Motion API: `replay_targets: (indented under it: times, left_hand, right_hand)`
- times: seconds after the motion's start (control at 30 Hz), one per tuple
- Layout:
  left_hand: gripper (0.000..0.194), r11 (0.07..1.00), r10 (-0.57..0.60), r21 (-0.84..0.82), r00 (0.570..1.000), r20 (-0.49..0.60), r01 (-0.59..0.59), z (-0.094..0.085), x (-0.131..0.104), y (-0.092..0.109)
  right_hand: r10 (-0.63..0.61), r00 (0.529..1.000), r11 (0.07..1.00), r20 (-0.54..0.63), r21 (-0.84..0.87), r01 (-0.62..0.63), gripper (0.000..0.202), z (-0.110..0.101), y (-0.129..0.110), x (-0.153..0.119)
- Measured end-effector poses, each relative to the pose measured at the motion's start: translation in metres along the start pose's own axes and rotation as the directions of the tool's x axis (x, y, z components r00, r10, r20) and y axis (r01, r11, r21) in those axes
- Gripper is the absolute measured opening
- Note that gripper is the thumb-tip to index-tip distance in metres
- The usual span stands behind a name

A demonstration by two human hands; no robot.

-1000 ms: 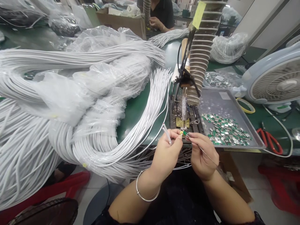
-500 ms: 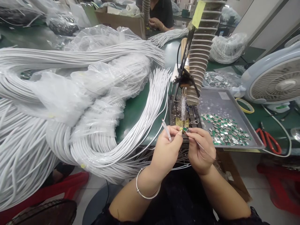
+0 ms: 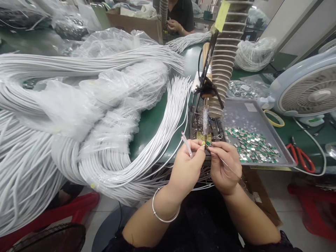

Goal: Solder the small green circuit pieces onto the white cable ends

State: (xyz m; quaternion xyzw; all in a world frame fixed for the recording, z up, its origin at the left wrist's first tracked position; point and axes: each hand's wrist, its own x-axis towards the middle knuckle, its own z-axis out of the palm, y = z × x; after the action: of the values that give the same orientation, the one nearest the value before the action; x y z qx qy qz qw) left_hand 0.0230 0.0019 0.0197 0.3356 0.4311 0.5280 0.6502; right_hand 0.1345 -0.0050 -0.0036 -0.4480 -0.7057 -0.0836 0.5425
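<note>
"What's in my grip?"

"Your left hand [image 3: 187,168] is closed around white cable [image 3: 186,144], strand count unclear; your right hand [image 3: 223,176] pinches one thin wire [image 3: 229,168]."

"And the board?"

"One small green board [image 3: 208,144] sits between both hands' fingertips, near one soldering iron [image 3: 205,119]; which hand grips it, I can't tell."

"Farther out?"

"To your right, one tray [image 3: 244,117] of loose boards [image 3: 256,147], too many to count, then one red-handled tool [image 3: 300,157] and one large fan [image 3: 320,94]."
</note>
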Motion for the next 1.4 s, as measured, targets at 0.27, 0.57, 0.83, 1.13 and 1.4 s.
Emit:
replay_targets:
  times: [0.27, 0.57, 0.83, 1.13, 1.4]
  left_hand:
    - [0.014, 1.000, -0.004, -0.020, 1.000, 0.017, 0.004, 0.000, 0.000, 0.001]
    - [0.014, 1.000, -0.005, 0.010, 1.000, 0.008, 0.004, -0.004, 0.000, -0.006]
    - [0.015, 0.998, -0.030, 0.053, 0.999, 0.014, 0.029, -0.007, 0.000, -0.008]
    - [0.010, 0.948, 0.108, 0.290, 0.990, 0.088, -0.129, -0.013, -0.003, -0.006]
    - [0.014, 0.898, 0.101, 0.403, 0.974, 0.203, -0.177, -0.017, -0.001, -0.003]
  right_hand:
    - [0.001, 1.000, 1.000, 0.003, 0.012, -0.001, 0.024, 0.000, 0.000, 0.000]
    - [0.029, 0.999, 0.999, 0.023, 0.034, -0.030, 0.023, -0.001, 0.000, -0.004]
    - [0.115, 0.991, 0.980, 0.070, 0.156, -0.124, 0.031, -0.004, 0.002, -0.010]
    - [0.147, 0.960, 0.988, 0.240, 0.008, -0.154, 0.014, -0.010, 0.004, -0.004]
    - [0.069, 0.974, 0.997, 0.214, 0.027, -0.077, 0.022, -0.009, 0.007, -0.008]
